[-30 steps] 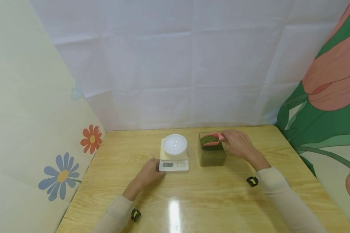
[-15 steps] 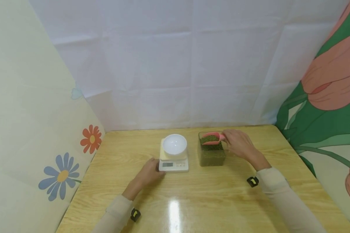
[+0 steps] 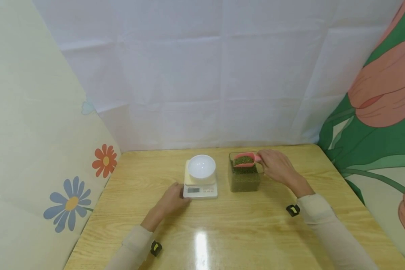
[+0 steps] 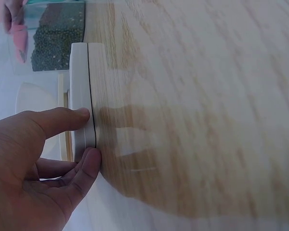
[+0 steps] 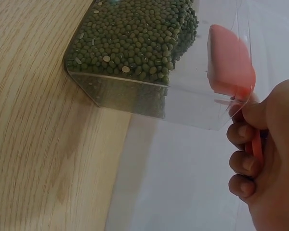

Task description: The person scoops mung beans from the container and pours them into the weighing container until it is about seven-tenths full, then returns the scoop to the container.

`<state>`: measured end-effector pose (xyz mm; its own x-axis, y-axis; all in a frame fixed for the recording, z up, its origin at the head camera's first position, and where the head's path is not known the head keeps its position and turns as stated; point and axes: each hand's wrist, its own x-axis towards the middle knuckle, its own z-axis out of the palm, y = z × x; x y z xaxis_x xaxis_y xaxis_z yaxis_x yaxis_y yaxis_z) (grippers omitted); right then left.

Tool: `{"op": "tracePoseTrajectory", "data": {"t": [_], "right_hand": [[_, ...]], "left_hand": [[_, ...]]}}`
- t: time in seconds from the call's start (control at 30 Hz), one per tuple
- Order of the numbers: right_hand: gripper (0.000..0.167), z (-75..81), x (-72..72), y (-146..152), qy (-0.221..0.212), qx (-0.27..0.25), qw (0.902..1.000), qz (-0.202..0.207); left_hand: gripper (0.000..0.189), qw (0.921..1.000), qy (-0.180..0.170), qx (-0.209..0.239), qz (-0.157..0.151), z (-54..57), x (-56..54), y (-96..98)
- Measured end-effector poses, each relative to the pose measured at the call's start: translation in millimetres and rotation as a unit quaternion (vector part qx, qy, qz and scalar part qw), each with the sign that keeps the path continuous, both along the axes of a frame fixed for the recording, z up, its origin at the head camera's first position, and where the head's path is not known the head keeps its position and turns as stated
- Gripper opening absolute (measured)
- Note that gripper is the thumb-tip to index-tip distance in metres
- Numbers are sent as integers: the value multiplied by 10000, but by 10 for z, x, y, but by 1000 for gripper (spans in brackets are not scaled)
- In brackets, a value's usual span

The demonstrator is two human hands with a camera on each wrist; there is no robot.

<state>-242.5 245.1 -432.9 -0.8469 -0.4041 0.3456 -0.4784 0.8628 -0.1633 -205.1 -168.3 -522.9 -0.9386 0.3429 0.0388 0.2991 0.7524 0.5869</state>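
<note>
My right hand [image 3: 276, 166] grips the handle of a pink scoop [image 5: 231, 62], fingers curled round it. Green mung beans [image 3: 243, 160] fill the scoop, which lies about level within the top of a clear square container [image 3: 244, 183]. More mung beans [image 5: 135, 38] sit in the container below, with a gap under the scoop. To the left stands a white kitchen scale [image 3: 200, 192] bearing a white bowl [image 3: 201, 167], with no beans visible inside. My left hand [image 3: 173, 198] holds the scale's front left corner, thumb [image 4: 70, 120] on its front face.
The scale and the container stand side by side on a wood-grain table [image 3: 236, 232], a narrow gap between them. A white cloth [image 3: 175, 93] hangs behind the table. Flower-printed cloths flank it on the left [image 3: 27, 131] and right [image 3: 384, 157].
The scoop has turned from tilted in the beans to about level and risen slightly, now loaded with mung beans. My left hand keeps its place on the scale.
</note>
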Motion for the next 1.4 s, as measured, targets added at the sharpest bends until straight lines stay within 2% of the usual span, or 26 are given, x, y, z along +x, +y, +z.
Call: {"op": "tracePoseTrajectory", "data": {"t": [0.53, 1.4], "right_hand": [[18, 63, 18, -19, 111, -135, 9998, 107], [26, 160, -52, -147, -101, -369, 9993, 29]], "left_hand": [[39, 10000, 19, 7, 12, -19, -1, -8], [39, 10000, -2, -64, 19, -4, 7, 7]]}}
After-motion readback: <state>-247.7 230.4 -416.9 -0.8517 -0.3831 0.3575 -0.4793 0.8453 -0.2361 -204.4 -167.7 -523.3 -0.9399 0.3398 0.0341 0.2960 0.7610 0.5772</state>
